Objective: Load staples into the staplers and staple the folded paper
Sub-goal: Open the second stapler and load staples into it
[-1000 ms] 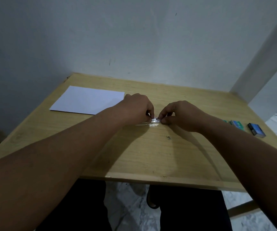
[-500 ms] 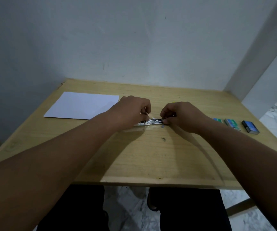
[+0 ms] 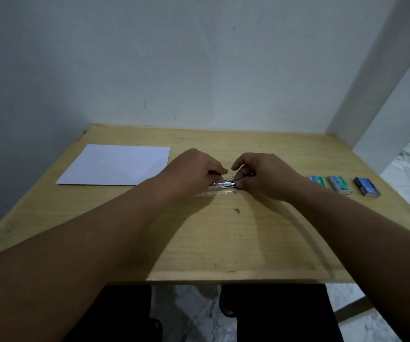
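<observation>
no text can be read — the three small boxes [image 3: 339, 184] (right side of the table) carry blurred print only.

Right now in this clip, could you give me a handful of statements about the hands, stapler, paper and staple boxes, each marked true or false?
1. Both hands work on the metal stapler at the middle of the wooden table. True: the left hand and right hand each hold one end.
2. The white paper lies under the stapler. False: it lies flat, apart, off to the left.
3. Three small staple boxes sit in a row right of the right hand. True.
4. The left hand has a grip on a staple box. False: the boxes lie untouched.
5. A small loose bit lies on the table nearer the person than the stapler. True.
</observation>
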